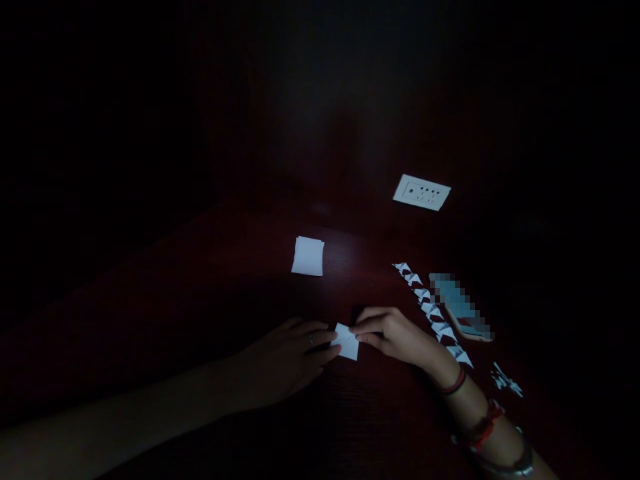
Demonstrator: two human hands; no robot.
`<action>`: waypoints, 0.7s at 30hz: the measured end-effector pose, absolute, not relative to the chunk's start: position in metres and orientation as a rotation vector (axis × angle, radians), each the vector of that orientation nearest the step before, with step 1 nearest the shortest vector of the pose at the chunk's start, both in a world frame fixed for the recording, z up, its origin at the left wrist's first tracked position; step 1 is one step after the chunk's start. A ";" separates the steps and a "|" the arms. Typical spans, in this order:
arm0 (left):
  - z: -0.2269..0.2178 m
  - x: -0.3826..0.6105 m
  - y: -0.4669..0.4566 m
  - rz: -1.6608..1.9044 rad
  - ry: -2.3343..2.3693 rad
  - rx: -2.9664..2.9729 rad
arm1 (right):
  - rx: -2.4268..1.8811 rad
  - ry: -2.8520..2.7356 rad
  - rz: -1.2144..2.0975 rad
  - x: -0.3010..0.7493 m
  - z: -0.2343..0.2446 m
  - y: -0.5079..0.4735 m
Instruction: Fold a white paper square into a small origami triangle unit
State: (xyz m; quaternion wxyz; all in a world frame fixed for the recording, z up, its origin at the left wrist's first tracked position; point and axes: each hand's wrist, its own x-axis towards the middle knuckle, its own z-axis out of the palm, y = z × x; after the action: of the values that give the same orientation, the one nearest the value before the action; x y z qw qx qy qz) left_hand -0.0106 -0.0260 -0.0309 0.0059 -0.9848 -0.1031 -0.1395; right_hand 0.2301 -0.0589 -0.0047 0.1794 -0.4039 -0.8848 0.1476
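Note:
A small white square of paper [346, 347] with a diagonal crease or folded edge lies on the dark red table between my hands. My left hand [295, 353], a ring on one finger, is stretched out low over the table, and its fingertips press on the paper's left side. At the upper right edge of the same paper, my right hand [389, 331] has thumb and forefinger brought together in a pinch. The right fingertips cover that corner, so how it is folded there is hidden.
Further back lies a stack of white paper squares [308, 257]. To the right runs a row of several folded white paper pieces [431, 310], beside a phone [460, 303]. Small white scraps [506, 381] are scattered nearer. A socket panel [423, 193] is on the back wall. The room is dark.

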 end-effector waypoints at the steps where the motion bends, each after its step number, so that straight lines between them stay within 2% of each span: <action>1: -0.031 -0.011 -0.026 -0.437 -0.312 -3.084 | -1.143 -2.495 0.423 0.230 -0.005 -0.059; 21: -0.029 -0.009 -0.024 -0.472 -0.365 -3.136 | -1.232 -2.509 0.372 0.230 -0.005 -0.063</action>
State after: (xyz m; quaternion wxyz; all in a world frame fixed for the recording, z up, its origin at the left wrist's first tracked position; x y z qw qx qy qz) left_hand -0.0087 -0.0236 -0.0293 -0.0252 -0.9820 -0.1143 -0.1479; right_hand 0.2297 -0.0628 -0.0049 0.1600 -0.4312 -0.8784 0.1302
